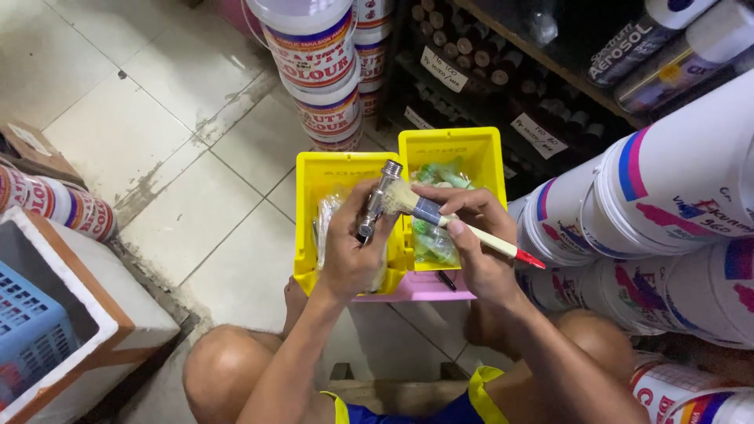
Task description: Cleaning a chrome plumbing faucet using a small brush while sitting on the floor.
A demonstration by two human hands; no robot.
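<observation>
My left hand (351,251) grips a shiny metal tap fitting (377,200) with a threaded end, holding it upright over the left yellow bin (310,188). My right hand (471,235) holds a small paintbrush (463,229) with a pale wooden handle and a red tip. Its bristles touch the fitting near the top. A second yellow bin (487,153) on the right holds green and clear packets (436,239). Both bins rest on a pink stool (424,289) in front of my knees.
Stacked white paint buckets (322,71) stand behind the bins, and more buckets (675,196) are piled on the right. A dark shelf (503,71) holds small tubes and spray cans. At left sit a white box with a blue basket (31,330) and lying cans (55,206) on the tiled floor.
</observation>
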